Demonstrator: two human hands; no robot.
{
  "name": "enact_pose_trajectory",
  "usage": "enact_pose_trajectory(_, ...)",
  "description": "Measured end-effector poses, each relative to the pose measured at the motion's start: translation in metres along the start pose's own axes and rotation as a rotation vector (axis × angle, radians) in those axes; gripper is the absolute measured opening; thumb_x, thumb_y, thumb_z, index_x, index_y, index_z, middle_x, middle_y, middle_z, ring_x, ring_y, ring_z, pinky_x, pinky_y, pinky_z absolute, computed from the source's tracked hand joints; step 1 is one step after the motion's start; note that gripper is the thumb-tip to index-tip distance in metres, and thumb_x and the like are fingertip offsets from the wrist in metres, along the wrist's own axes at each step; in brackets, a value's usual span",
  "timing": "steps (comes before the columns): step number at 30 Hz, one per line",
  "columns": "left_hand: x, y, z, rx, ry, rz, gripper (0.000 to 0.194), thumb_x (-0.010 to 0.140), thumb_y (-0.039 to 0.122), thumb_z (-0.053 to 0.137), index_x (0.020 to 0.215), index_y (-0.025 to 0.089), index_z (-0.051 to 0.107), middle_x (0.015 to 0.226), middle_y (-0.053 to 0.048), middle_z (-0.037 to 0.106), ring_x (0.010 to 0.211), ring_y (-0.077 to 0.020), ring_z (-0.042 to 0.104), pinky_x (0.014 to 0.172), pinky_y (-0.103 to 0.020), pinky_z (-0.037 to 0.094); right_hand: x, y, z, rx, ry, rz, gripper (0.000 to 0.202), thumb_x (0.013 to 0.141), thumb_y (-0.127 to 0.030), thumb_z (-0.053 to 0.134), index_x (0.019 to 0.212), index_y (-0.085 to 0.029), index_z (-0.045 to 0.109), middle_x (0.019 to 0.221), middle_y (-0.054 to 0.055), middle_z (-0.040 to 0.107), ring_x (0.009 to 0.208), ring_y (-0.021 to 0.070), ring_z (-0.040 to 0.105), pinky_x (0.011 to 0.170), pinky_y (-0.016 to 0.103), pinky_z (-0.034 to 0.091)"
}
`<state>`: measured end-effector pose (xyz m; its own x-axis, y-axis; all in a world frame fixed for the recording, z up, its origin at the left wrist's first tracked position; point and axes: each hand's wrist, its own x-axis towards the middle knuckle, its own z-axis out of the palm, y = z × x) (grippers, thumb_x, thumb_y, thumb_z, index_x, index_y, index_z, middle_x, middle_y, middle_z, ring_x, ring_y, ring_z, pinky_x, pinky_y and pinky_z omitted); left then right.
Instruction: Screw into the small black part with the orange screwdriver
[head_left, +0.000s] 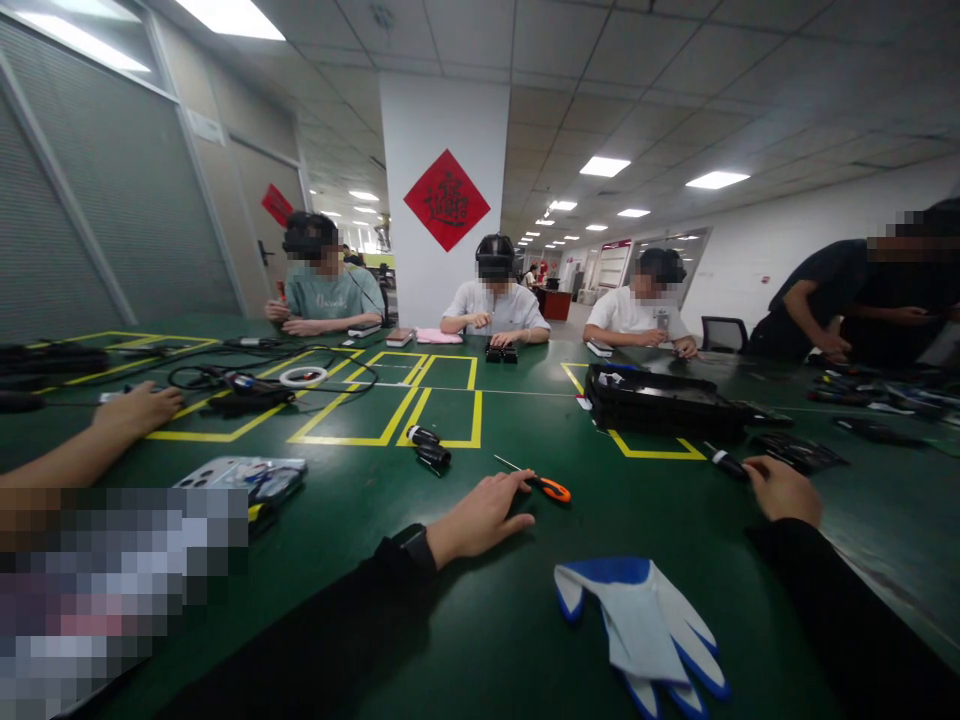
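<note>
My left hand (484, 515) rests on the green table (480, 620), its fingers stretched out and its fingertips at the shaft end of an orange and black screwdriver (551, 488). At the right, my right hand (784, 490) is closed on the dark handle of a tool with a white band (727, 463). A white and blue glove (649, 630) lies between my forearms. Beyond my left hand are black cylindrical tools (429, 448) with a white band on one.
Black trays (660, 400) stand at the right centre, with dark parts (799, 450) beside them. At the left, another person's hand (146, 408) rests near cables, a white ring (303, 376) and a clear case (244, 480). People sit across the table.
</note>
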<state>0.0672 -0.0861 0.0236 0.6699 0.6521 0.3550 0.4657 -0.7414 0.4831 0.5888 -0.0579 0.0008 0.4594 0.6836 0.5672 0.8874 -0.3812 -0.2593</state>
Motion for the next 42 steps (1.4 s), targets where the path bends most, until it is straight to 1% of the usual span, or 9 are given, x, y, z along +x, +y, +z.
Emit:
enact_pose_trajectory(8, -0.001, 0.001, -0.002, -0.004, 0.000, 0.002, 0.058, 0.078, 0.040, 0.046, 0.129, 0.020, 0.027, 0.114, -0.010, 0.051, 0.106, -0.0217, 0.045, 0.093, -0.038, 0.031, 0.000, 0.003, 0.001, -0.009, -0.052, -0.035, 0.023, 0.071, -0.031, 0.046, 0.088, -0.023, 0.060, 0.089, 0.009, 0.058, 0.076, 0.0237, 0.052, 0.057, 0.031, 0.034)
enact_pose_trajectory(11, -0.001, 0.002, -0.002, -0.009, 0.002, 0.002, 0.058, 0.078, 0.040, 0.047, 0.129, 0.019, 0.027, 0.113, -0.010, 0.051, 0.106, -0.0216, 0.046, 0.092, -0.038, 0.032, 0.001, 0.006, 0.004, 0.011, -0.006, -0.025, 0.027, 0.071, -0.031, 0.046, 0.093, -0.022, 0.059, 0.091, 0.009, 0.058, 0.078, 0.0232, 0.052, 0.059, 0.031, 0.035)
enact_pose_trajectory(14, -0.001, 0.001, -0.002, -0.007, 0.004, -0.001, 0.057, 0.078, 0.040, 0.047, 0.128, 0.020, 0.028, 0.113, -0.010, 0.051, 0.106, -0.0214, 0.046, 0.093, -0.038, 0.032, 0.004, 0.007, 0.005, 0.018, 0.045, 0.044, 0.031, 0.074, -0.034, 0.041, 0.097, -0.021, 0.059, 0.095, 0.011, 0.059, 0.079, 0.0243, 0.052, 0.059, 0.032, 0.036)
enact_pose_trajectory(17, -0.001, 0.000, -0.001, 0.003, 0.001, 0.002, 0.055, 0.078, 0.040, 0.046, 0.127, 0.020, 0.030, 0.114, -0.010, 0.050, 0.107, -0.0213, 0.045, 0.093, -0.038, 0.032, 0.008, 0.005, 0.005, 0.013, 0.004, 0.106, 0.035, 0.076, -0.039, 0.038, 0.096, -0.021, 0.060, 0.096, 0.013, 0.058, 0.077, 0.0257, 0.052, 0.055, 0.033, 0.035)
enact_pose_trajectory(23, -0.001, 0.001, -0.001, 0.005, 0.010, 0.008, 0.053, 0.078, 0.038, 0.048, 0.125, 0.021, 0.032, 0.117, -0.009, 0.049, 0.109, -0.0209, 0.044, 0.094, -0.038, 0.033, 0.011, 0.004, 0.009, 0.041, -0.119, 0.069, 0.034, 0.071, -0.042, 0.046, 0.092, -0.020, 0.061, 0.087, 0.013, 0.060, 0.072, 0.0256, 0.052, 0.054, 0.032, 0.035)
enact_pose_trajectory(26, -0.002, 0.002, -0.002, 0.006, 0.008, 0.018, 0.052, 0.078, 0.037, 0.048, 0.125, 0.021, 0.032, 0.119, -0.009, 0.047, 0.109, -0.0209, 0.043, 0.094, -0.038, 0.032, 0.012, 0.008, 0.011, 0.135, -0.137, 0.090, 0.031, 0.070, -0.040, 0.049, 0.090, -0.021, 0.061, 0.086, 0.011, 0.061, 0.073, 0.0250, 0.053, 0.058, 0.033, 0.037)
enact_pose_trajectory(29, -0.002, 0.002, -0.002, -0.002, 0.007, 0.012, 0.051, 0.078, 0.036, 0.049, 0.124, 0.021, 0.033, 0.116, -0.009, 0.050, 0.107, -0.0209, 0.045, 0.092, -0.037, 0.034, 0.014, 0.012, 0.013, 0.217, -0.145, 0.099, 0.028, 0.070, -0.037, 0.050, 0.088, -0.020, 0.062, 0.087, 0.011, 0.061, 0.077, 0.0250, 0.053, 0.064, 0.033, 0.038)
enact_pose_trajectory(36, -0.001, 0.001, -0.001, 0.000, 0.004, 0.004, 0.053, 0.078, 0.037, 0.049, 0.125, 0.021, 0.031, 0.115, -0.008, 0.050, 0.106, -0.0204, 0.045, 0.091, -0.036, 0.034, 0.015, 0.012, 0.014, 0.274, -0.164, 0.132, 0.027, 0.070, -0.034, 0.049, 0.088, -0.018, 0.061, 0.090, 0.012, 0.059, 0.080, 0.0256, 0.053, 0.066, 0.034, 0.037)
enact_pose_trajectory(42, -0.001, 0.001, -0.001, 0.018, 0.001, 0.012, 0.048, 0.078, 0.038, 0.046, 0.122, 0.021, 0.035, 0.117, -0.008, 0.048, 0.107, -0.0206, 0.045, 0.093, -0.036, 0.033, 0.014, 0.012, 0.012, 0.253, -0.192, 0.131, 0.030, 0.072, -0.036, 0.048, 0.093, -0.018, 0.059, 0.091, 0.011, 0.059, 0.081, 0.0246, 0.052, 0.067, 0.033, 0.037)
